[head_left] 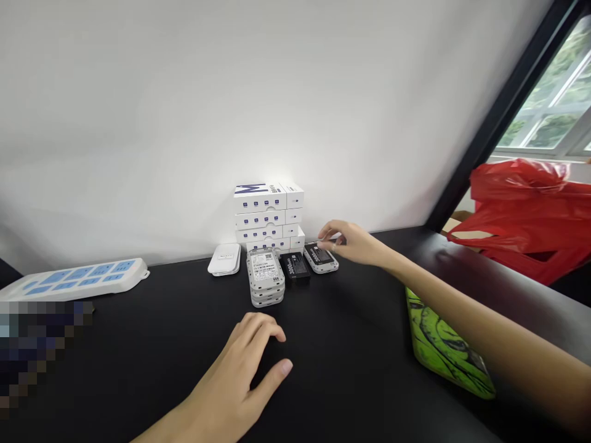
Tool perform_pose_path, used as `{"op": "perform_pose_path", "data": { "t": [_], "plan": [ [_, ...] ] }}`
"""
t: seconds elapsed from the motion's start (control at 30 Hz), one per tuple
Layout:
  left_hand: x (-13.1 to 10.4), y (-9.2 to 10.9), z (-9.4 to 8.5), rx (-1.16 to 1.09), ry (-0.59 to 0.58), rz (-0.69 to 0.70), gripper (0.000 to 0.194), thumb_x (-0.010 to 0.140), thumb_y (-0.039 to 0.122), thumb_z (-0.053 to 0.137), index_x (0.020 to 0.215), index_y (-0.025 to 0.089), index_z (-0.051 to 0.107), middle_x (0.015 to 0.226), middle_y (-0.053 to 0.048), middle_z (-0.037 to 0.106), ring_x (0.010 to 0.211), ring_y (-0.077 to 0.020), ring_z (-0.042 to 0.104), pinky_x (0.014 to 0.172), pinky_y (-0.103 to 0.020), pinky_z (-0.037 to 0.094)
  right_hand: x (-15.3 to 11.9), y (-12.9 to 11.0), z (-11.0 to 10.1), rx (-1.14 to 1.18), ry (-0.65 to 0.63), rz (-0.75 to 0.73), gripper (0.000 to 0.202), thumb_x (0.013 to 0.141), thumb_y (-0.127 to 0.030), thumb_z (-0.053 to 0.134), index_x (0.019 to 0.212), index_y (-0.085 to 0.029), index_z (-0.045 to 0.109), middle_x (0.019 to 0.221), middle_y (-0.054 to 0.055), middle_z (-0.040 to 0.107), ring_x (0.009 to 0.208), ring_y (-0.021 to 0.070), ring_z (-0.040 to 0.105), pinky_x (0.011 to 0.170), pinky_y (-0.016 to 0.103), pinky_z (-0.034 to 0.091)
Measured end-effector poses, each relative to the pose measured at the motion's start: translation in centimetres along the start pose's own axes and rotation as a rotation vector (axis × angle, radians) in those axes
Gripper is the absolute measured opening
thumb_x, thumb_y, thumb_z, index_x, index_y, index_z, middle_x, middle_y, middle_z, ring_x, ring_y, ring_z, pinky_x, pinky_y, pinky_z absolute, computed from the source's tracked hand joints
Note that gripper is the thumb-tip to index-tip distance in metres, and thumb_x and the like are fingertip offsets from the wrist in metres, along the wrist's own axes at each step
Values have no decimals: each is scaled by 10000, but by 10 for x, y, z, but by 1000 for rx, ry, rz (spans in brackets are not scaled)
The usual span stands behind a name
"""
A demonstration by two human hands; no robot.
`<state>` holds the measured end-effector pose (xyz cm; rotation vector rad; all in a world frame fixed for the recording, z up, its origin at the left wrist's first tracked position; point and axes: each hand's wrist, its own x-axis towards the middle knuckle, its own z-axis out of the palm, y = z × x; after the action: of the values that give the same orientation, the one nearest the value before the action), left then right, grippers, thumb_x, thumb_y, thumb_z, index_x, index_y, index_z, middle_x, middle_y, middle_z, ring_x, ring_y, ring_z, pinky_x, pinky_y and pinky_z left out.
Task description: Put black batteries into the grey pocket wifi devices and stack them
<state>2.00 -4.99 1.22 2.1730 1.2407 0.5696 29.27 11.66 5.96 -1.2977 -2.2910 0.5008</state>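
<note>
My left hand [252, 363] hovers over the black table in front, palm down, thumb and fingers apart, with nothing in it. My right hand [348, 240] reaches to the far right, fingers curved and fingertips at the upper end of a white pocket router [327, 267] with a black battery in it. Whether they touch it I cannot tell. Beside that router lie black batteries [296, 267] marked 3000 mAh. Left of these is a stack of white routers [266, 271], the top one showing a printed label. Thin white covers [225, 259] are piled farther left.
White boxes [261, 202] are stacked against the wall. A white and blue power strip [78, 278] lies at the left. Beneath my right forearm is a green patterned object [443, 344]. A red plastic bag [526, 209] stands at the right by the window.
</note>
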Motion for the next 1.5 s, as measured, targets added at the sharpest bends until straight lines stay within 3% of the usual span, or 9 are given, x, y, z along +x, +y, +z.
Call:
{"op": "perform_pose_path", "data": {
  "t": [0.17,0.3,0.47,0.63,0.77,0.9,1.07,1.23,1.5],
  "plan": [
    [3,3,-3,40,55,-17,154,1009,337,354,923,243,440,958,-16,505,908,-219,543,822,-387,463,13,-64,33,9,-35,-3,450,906,-482,447,555,-202,476,518,-13,473,489,119,417,511,279,360],
    [1,2,-2,42,114,-21,172,1012,329,333,879,244,403,886,3,470,858,-207,512,805,-391,431,22,-81,62,-10,-91,-8,387,777,-243,592,485,-211,341,488,-34,400,477,96,346,466,264,273],
    [0,-8,3,13,281,-53,110,999,349,363,956,256,322,925,-3,397,809,-191,466,752,-376,436,6,-81,52,-7,-100,-2,325,752,-210,568,493,-210,372,484,-47,390,482,92,320,449,253,252],
    [-1,-21,8,16,460,55,422,901,439,558,1112,260,240,1265,-132,296,1179,-315,377,949,-559,390,-49,-95,40,18,-139,-23,288,769,-213,558,521,-196,413,480,-61,401,481,78,313,458,237,261],
    [-4,-24,10,-58,318,120,847,705,612,740,1247,287,177,1400,-170,257,1308,-398,323,1032,-652,336,-91,-98,53,-26,-164,5,276,753,-158,539,534,-189,373,496,-70,370,478,68,276,451,238,215],
    [-5,-20,9,-28,164,15,995,633,546,824,1323,332,141,1371,-134,333,1238,-382,454,1016,-650,410,-107,-91,65,-39,-218,32,268,730,-136,542,537,-189,364,501,-66,370,481,70,290,461,242,220],
    [-3,-12,5,45,46,40,926,685,484,807,1338,350,164,1397,-110,354,1267,-366,456,1041,-623,425,-74,-73,45,136,-498,76,325,855,-331,528,567,-195,469,500,-40,513,416,82,436,442,236,305],
    [-4,-13,5,69,26,70,1016,633,575,820,1353,345,140,1469,-150,301,1323,-427,397,1033,-676,404,-9,-44,37,72,-30,238,278,823,-432,616,762,-217,450,536,-59,526,428,113,494,492,272,371],
    [-4,-18,7,69,56,89,974,643,588,805,1363,330,203,1430,-147,388,1288,-400,463,1014,-649,444,-1,-24,39,347,-211,352,522,777,-352,705,1163,-172,403,557,-94,497,485,99,464,455,229,356]
  ]
}}
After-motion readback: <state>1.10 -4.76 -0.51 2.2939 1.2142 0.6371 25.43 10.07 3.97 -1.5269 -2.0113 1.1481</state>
